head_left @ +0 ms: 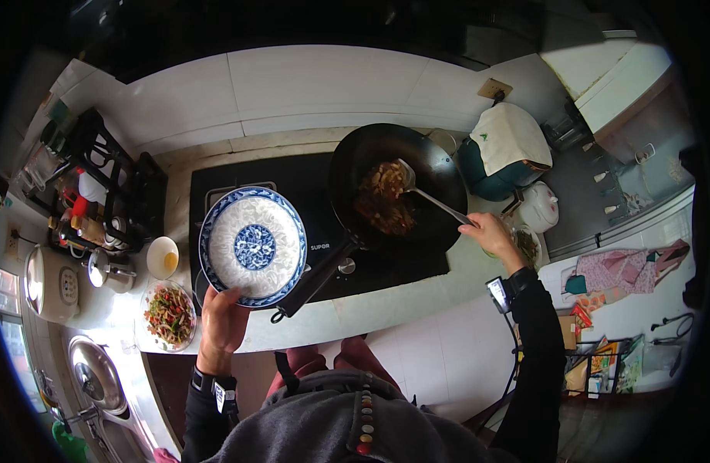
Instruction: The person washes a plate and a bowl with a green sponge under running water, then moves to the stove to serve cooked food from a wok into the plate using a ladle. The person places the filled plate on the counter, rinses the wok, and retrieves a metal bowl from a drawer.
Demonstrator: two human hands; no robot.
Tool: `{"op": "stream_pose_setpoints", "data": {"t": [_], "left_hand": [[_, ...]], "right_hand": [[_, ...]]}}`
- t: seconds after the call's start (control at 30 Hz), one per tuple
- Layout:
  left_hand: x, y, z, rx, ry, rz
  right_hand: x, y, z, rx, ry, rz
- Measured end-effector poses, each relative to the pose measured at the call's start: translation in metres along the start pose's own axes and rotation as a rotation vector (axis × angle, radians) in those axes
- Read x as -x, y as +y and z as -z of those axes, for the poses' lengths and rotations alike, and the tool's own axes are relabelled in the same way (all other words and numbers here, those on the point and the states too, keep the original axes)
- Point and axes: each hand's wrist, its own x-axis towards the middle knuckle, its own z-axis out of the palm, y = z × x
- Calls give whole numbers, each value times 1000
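Note:
My left hand (pixel 223 324) grips the near rim of a blue-and-white patterned plate (pixel 222 237), with the thumb on its upper face. The plate is bare and hangs over the left part of the black SUPOR stove (pixel 300 185). In my right hand (pixel 493 237) is the handle of a metal spatula (pixel 441 206). Its blade lies in a black wok (pixel 441 168) on the right side of the stove, against cooked food (pixel 384 220) of brown and reddish pieces. The wok's handle (pixel 317 280) points towards me, just right of the plate.
Left on the counter are a dish of chopped stir-fry (pixel 169 315), a bowl (pixel 158 254) with yellow liquid, a metal pot (pixel 109 272) and a black condiment rack (pixel 115 202). Right of the wok stand a cloth-covered green appliance (pixel 488 188), a lidded white pot (pixel 538 208) and a dish of greens (pixel 527 243).

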Motion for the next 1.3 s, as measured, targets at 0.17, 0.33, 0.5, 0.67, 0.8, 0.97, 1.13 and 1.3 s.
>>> {"op": "stream_pose_setpoints", "data": {"t": [0.17, 0.33, 0.5, 0.67, 0.8, 0.97, 1.13, 1.3], "left_hand": [[14, -7, -22, -73, 11, -69], [30, -19, -46, -141, 49, -99], [43, -48, -69, -110, 98, -173], [54, -71, -86, -78, 144, -188], [57, -81, -97, -76, 155, -180], [50, -77, -102, -101, 105, -138], [37, -73, -100, -103, 97, -101], [25, -64, -98, -118, 63, -78]], "right_hand": [[20, -11, 31, 202, 97, 27], [37, -3, 92, 286, 12, -14], [16, 23, 134, 82, -511, -241], [-5, 21, 83, -396, -731, -329], [-12, 14, 54, -760, -696, -443], [7, 19, 90, -578, -562, -344], [22, 13, 123, 0, -358, -157], [22, 13, 146, 253, -310, -112]]}}
